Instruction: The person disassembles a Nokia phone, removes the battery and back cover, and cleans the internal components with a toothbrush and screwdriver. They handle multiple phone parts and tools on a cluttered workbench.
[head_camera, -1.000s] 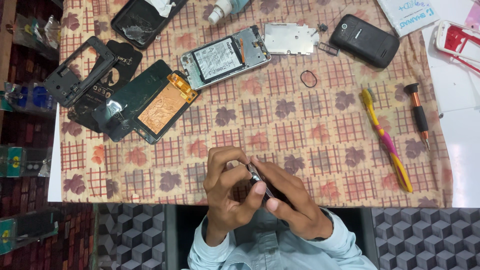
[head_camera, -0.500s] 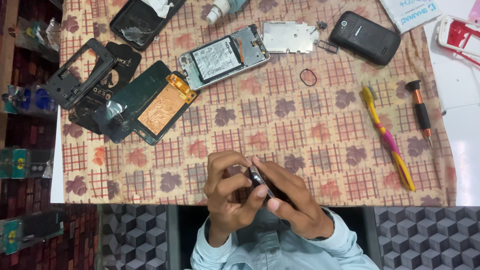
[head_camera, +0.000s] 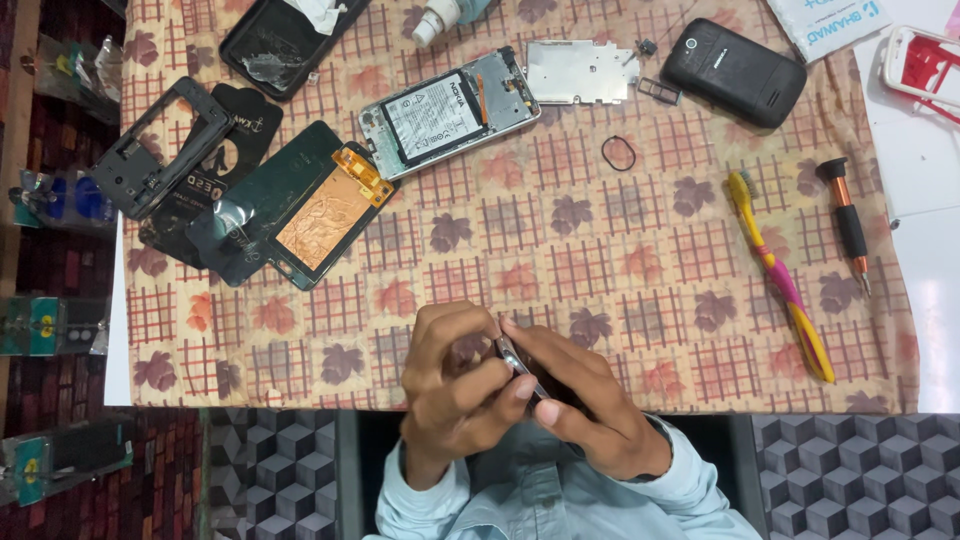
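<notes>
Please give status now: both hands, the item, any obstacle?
Left hand and right hand both grip small dark part at table edge. Nothing in the way.

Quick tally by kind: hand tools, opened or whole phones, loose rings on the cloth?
Hand tools: 2, toothbrush and screwdriver
Phones: 3, opened phone, black phone, cracked phone
Rings: 1, black ring
Total: 6

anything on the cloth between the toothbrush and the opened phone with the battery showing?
Head view: only a small black rubber ring lies between the toothbrush and the opened phone; otherwise bare patterned cloth.
</notes>
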